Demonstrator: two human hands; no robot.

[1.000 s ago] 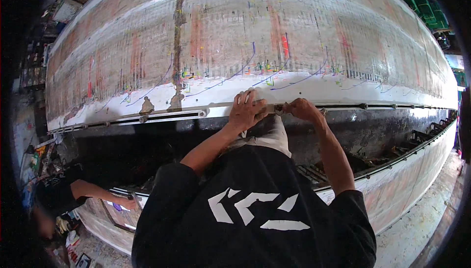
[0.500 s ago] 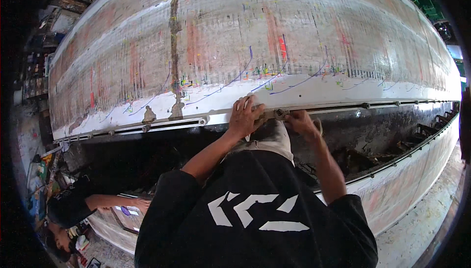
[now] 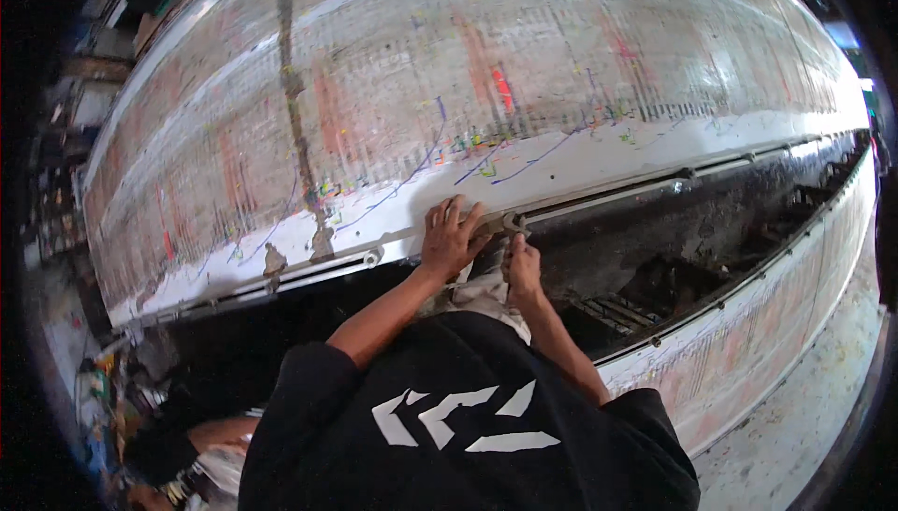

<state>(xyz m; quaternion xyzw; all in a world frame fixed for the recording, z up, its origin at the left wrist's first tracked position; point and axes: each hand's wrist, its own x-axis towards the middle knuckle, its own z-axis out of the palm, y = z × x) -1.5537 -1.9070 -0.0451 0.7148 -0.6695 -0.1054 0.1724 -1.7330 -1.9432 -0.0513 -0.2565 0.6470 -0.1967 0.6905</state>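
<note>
My left hand (image 3: 452,240) lies over the grey metal rail (image 3: 617,195) along the near edge of a long, worn white table top (image 3: 561,62), with its fingers spread onto the white surface. A small metal tool (image 3: 506,224) with a jaw-like head sticks out from under that hand to the right. My right hand (image 3: 521,270) is curled just below and reaches up to the tool's head. The two hands almost touch. What the tool's head grips on the rail is hidden.
Below the rail is a dark recess (image 3: 692,249) with metal parts, then a second marked panel (image 3: 748,352) and a speckled floor (image 3: 804,436). Another person (image 3: 206,441) crouches at the lower left among clutter. A brown streak (image 3: 299,137) runs across the table top.
My right hand has moved left and down to meet my left hand at the tool. The view has tilted, so the rail now slopes up to the right.
</note>
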